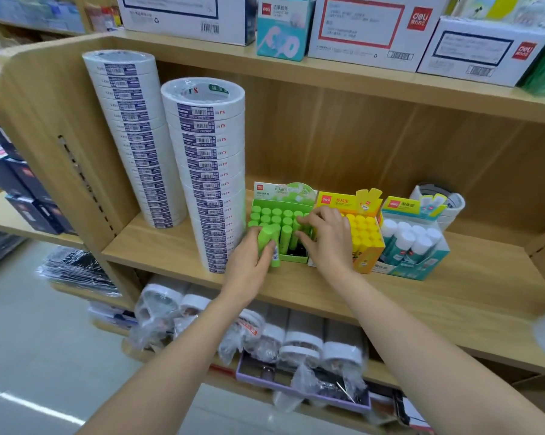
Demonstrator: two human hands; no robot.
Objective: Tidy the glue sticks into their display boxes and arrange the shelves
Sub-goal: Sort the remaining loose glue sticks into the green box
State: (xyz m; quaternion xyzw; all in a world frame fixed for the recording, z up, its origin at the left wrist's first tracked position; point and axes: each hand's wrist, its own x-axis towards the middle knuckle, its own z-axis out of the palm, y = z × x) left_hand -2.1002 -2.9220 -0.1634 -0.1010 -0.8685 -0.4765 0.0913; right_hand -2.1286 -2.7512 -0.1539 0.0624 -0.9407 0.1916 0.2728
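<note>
Three display boxes stand side by side on the wooden shelf (pixel 177 252): a green box (pixel 283 199) of green glue sticks, a yellow box (pixel 367 255) of yellow sticks and a teal box (pixel 421 268) of white-capped sticks. My left hand (pixel 249 265) grips a bunch of green glue sticks (pixel 269 237) at the green box's front left corner. My right hand (pixel 326 240) reaches into the green box, its curled fingers on the upright sticks there; what they pinch is hidden.
Two tall stacks of white tape rolls (pixel 208 171) rise just left of the green box. A small tape roll pile (pixel 447 202) sits behind the teal box. Cartons (pixel 368 26) line the shelf above. Bagged tape rolls (pixel 299 340) fill the shelf below.
</note>
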